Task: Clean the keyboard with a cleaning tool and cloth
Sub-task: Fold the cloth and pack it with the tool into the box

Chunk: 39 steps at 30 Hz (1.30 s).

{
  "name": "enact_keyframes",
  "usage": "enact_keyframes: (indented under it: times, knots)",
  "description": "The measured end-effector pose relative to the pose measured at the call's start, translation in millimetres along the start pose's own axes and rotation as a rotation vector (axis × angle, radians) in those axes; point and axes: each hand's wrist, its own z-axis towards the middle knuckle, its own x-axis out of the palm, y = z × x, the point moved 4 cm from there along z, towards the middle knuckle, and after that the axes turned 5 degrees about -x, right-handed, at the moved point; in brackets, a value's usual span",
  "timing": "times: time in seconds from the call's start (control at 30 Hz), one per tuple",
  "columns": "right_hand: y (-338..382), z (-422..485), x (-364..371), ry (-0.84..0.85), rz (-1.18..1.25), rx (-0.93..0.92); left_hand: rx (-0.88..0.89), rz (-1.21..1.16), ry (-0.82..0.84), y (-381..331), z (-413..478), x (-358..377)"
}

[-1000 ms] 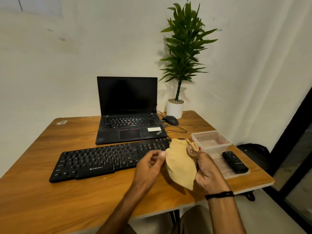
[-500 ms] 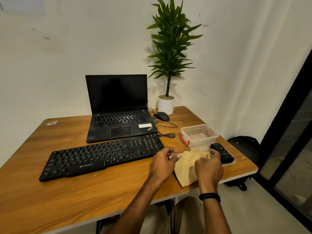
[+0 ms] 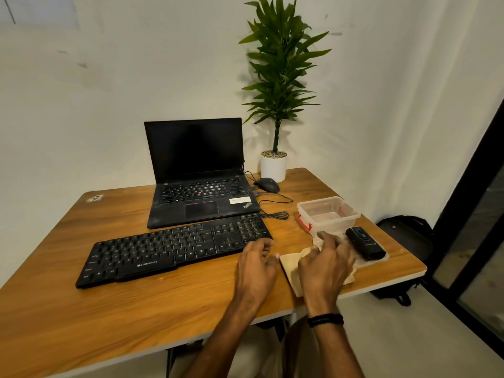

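The black keyboard (image 3: 174,249) lies across the middle of the wooden table (image 3: 109,309). A beige cloth (image 3: 289,271) lies flat on the table near the front edge, right of the keyboard. My left hand (image 3: 256,271) has curled fingers pinching the cloth's left corner. My right hand (image 3: 324,271) rests on top of the cloth, bunching it under the thumb and hiding most of it. A small black cleaning tool (image 3: 365,244) lies on a clear lid just right of my right hand.
A clear plastic container (image 3: 328,214) with red clips stands behind the cloth. An open black laptop (image 3: 199,186), a mouse (image 3: 267,184) with cables and a potted plant (image 3: 274,165) are at the back. A black backpack (image 3: 406,238) lies on the floor at the right.
Both hands have lowered the cloth from the air onto the table and spread it flat. The view has shifted, so the table's objects sit further left and lower.
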Motion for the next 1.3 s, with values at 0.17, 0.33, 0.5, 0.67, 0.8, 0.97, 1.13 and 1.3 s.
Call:
enact_keyframes:
  times: [0.17,0.33,0.5,0.67,0.8,0.97,1.13,1.3]
  knots:
    - [42,-11,39,0.288,0.109,-0.206,-0.109,0.137,-0.294,25,-8,-78]
    - [73,-17,85,0.567,0.01,-0.345,-0.508,0.436,-0.516,88,-10,-185]
    - [72,-9,97,0.611,-0.067,-0.309,-0.707,0.369,-0.501,130,-21,-230]
    - [63,7,94,0.554,-0.148,-0.253,-0.546,0.336,-0.519,125,-21,-216]
    - [61,24,90,0.537,-0.228,-0.228,-0.477,0.277,-0.496,122,-13,-205]
    - [63,34,94,0.537,-0.218,-0.217,-0.477,0.294,-0.487,125,-2,-202]
    - [68,38,95,0.53,-0.231,-0.214,-0.504,0.32,-0.484,126,3,-202]
    - [65,37,97,0.528,-0.222,-0.218,-0.502,0.355,-0.475,127,3,-200]
